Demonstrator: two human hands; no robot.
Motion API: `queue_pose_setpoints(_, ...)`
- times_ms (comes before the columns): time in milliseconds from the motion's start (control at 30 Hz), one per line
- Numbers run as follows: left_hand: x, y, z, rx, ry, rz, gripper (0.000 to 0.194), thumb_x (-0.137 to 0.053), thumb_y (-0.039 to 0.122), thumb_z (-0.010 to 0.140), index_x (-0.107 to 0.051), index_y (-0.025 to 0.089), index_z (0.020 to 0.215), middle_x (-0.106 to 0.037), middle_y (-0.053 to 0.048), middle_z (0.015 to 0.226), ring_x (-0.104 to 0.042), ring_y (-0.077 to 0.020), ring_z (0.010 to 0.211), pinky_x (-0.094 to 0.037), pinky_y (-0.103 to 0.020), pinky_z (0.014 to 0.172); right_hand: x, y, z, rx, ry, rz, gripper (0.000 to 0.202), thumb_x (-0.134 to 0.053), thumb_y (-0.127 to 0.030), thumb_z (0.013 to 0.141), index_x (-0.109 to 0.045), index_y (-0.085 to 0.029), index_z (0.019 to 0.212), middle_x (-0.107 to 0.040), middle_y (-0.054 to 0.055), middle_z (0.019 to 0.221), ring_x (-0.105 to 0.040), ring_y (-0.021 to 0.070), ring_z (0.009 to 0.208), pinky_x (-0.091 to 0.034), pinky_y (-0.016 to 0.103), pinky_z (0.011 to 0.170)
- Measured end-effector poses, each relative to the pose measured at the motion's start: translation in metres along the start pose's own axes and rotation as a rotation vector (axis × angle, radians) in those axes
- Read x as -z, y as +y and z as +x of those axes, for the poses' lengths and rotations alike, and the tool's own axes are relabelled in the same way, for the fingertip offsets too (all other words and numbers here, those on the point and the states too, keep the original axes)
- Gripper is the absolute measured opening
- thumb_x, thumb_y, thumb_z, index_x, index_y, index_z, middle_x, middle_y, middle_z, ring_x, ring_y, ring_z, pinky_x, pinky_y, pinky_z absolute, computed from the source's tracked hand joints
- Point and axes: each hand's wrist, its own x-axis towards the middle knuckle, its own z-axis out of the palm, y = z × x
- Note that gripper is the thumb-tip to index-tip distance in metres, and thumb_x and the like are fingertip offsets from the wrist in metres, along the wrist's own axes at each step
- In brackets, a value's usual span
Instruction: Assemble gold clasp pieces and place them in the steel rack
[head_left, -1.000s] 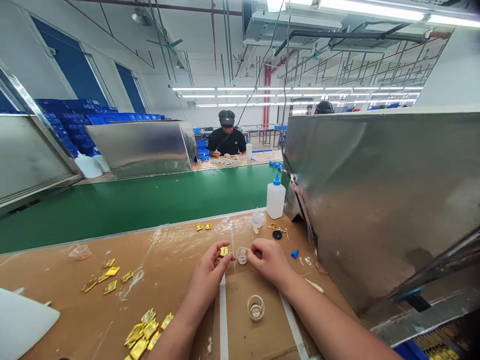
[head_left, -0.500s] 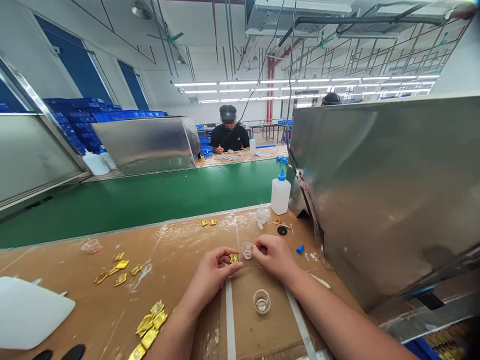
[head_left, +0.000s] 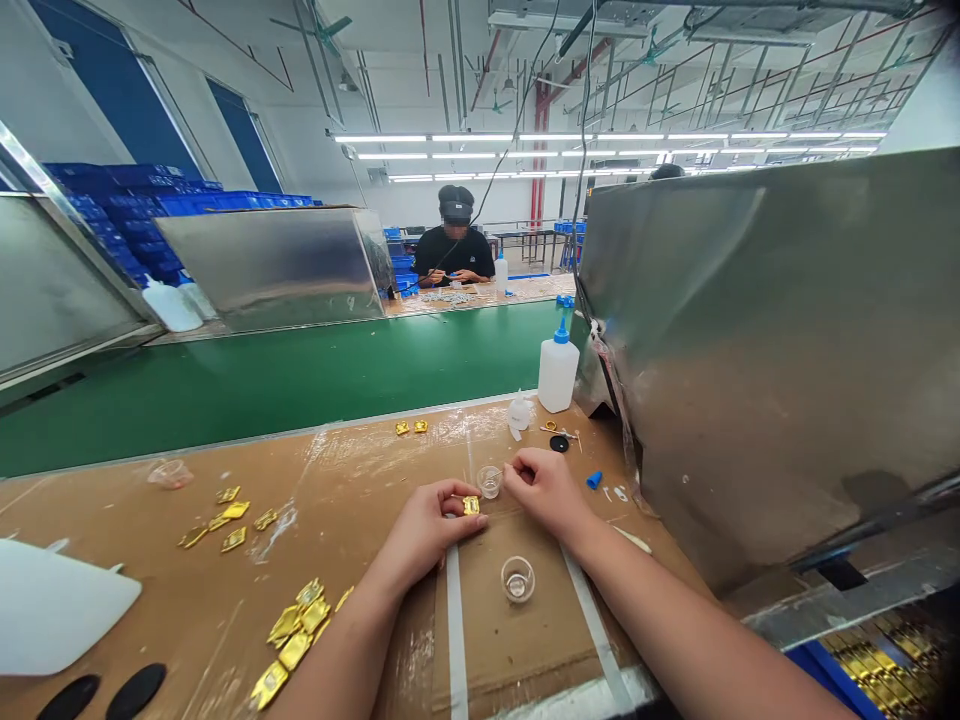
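My left hand [head_left: 435,522] pinches a small square gold-coloured metal piece [head_left: 471,506] between thumb and fingers, its face turned upward. Close beside it stands a small clear plastic cup [head_left: 490,483]. At that cup's right rim, the fingers of my right hand [head_left: 546,492] are pressed together; whatever they hold is too small to make out. A second clear cup [head_left: 518,580] with a little clear liquid stands nearer to me, between two pale tape strips. More gold pieces [head_left: 295,650] lie in a group left of my left forearm.
Farther left lie several gold pieces [head_left: 234,540] and a white bottle [head_left: 60,610] on its side. A white bottle with blue cap [head_left: 559,372] stands at the back, beside a metal panel [head_left: 772,370]. Across the green belt [head_left: 300,375] a co-worker [head_left: 455,245] sits.
The view has tilted down slightly, so everything sits higher. The gold piece in my left hand shows more of its face. My right hand stays beside the cup.
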Motion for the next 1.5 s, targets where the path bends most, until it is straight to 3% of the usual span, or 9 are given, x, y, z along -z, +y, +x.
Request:
queue_pose_setpoints(100,0.000,0.001,-0.001,0.013,-0.003,0.007,0.053,-0.081,0.049,0.070,-0.066,0.018,0.110,-0.059,0.003,0.069,-0.039,-0.0082,0.043,-0.027,-0.019,0.036,0.002,-0.002,-0.002,-0.024,0.073,0.140,0.030,-0.056,-0.027,0.083,-0.045,-0.018,0.056,-0.042,-0.004,0.055,-0.039,0.0100,0.055,-0.025,0.025,0.054)
queue_pose_setpoints(200,0.000,0.002,-0.002,0.008,0.000,0.004,0.051,-0.082,0.048,0.069,-0.065,0.018,0.106,-0.060,0.003,0.069,-0.040,-0.0078,0.043,-0.027,-0.019,0.038,0.002,-0.006,-0.005,0.010,0.038,0.210,0.030,-0.055,-0.028,0.083,-0.043,-0.018,0.057,-0.040,-0.004,0.055,-0.037,0.0097,0.055,-0.027,0.025,0.054)
queue_pose_setpoints(533,0.001,0.005,-0.001,-0.028,0.005,-0.010,0.040,-0.082,0.037,0.070,-0.065,0.018,0.100,-0.061,0.004,0.067,-0.041,-0.0077,0.044,-0.029,-0.020,0.045,-0.004,-0.011,-0.009,0.065,-0.108,0.130,0.028,-0.056,-0.027,0.080,-0.045,-0.017,0.056,-0.040,-0.004,0.054,-0.037,0.0087,0.053,-0.026,0.024,0.053)
queue_pose_setpoints(900,0.001,0.002,0.000,-0.074,0.006,-0.020,0.040,-0.083,0.034,0.068,-0.066,0.016,0.100,-0.063,0.001,0.069,-0.051,-0.0121,0.057,-0.032,-0.021,0.053,-0.005,-0.010,-0.009,0.099,-0.118,0.096,0.029,-0.057,-0.025,0.081,-0.045,-0.017,0.056,-0.039,-0.004,0.054,-0.036,0.0086,0.054,-0.025,0.025,0.053)
queue_pose_setpoints(1367,0.001,0.004,-0.002,-0.052,0.019,-0.002,0.035,-0.081,0.033,0.072,-0.064,0.018,0.099,-0.061,0.004,0.066,-0.042,-0.0076,0.045,-0.030,-0.019,0.046,-0.003,-0.011,-0.009,0.136,-0.134,0.100,0.030,-0.058,-0.023,0.081,-0.043,-0.018,0.055,-0.038,-0.005,0.054,-0.035,0.0087,0.053,-0.026,0.025,0.053)
queue_pose_setpoints(1500,0.000,0.005,-0.003,-0.026,0.006,-0.032,0.036,-0.081,0.036,0.073,-0.061,0.019,0.098,-0.060,0.005,0.065,-0.039,-0.0065,0.042,-0.029,-0.019,0.043,0.003,-0.013,-0.007,0.127,-0.022,0.099,0.030,-0.057,-0.026,0.082,-0.044,-0.018,0.056,-0.039,-0.004,0.054,-0.036,0.0095,0.053,-0.026,0.026,0.054)
